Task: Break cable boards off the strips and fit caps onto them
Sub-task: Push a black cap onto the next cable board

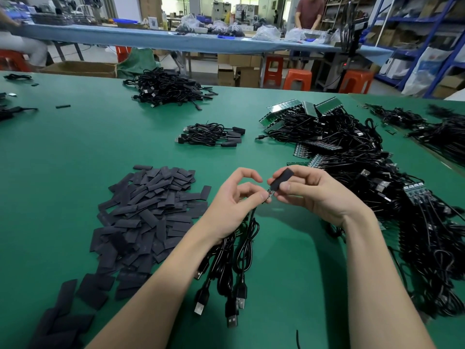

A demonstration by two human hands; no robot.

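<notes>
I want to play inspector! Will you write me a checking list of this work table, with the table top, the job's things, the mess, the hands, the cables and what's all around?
Surface: green mat, covered in piles.
Job's things: black cap half onto a small board; loose caps pile; board strips with cables, right.
Clutter: stray black bits, far left.
Grippers: left hand pinches the board and holds cables; right hand grips the cap.
Cables: held bunch with USB plugs; capped bundle; far heap.
Surroundings: orange stools, blue shelving, person at a far bench.
</notes>
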